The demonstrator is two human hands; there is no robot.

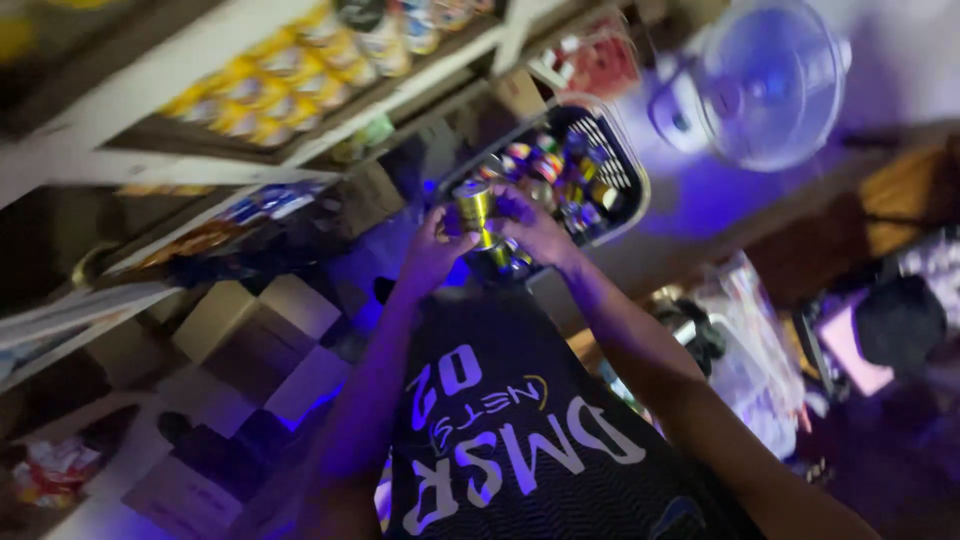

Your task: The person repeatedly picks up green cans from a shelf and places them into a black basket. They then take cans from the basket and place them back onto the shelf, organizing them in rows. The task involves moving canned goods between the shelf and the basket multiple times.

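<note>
Both hands are raised in front of the chest, working a small gold can [473,205] between them. The left hand [432,252] wraps its fingers around the can's lower side from the left, and the right hand [535,228] closes on it from the right, with what looks like a second greenish-gold can [495,252] pinched lower down between the palms; the dim blue light makes it hard to tell exactly how many cans are held. Just beyond the hands sits a dark plastic basket [628,165] with slatted walls, filled with more small tins and jars of mixed colours. To the left run wooden shelves [200,160] stocked with yellow packets [270,85], and cardboard boxes [255,320] stand on the floor below them. A white fan [770,80] hangs near the upper right. By my reading, the step in hand is handling cans taken at the basket's near edge, gripped but not yet placed anywhere. The next move would call for a steady two-handed hold so the stacked cans do not slip apart.
</note>
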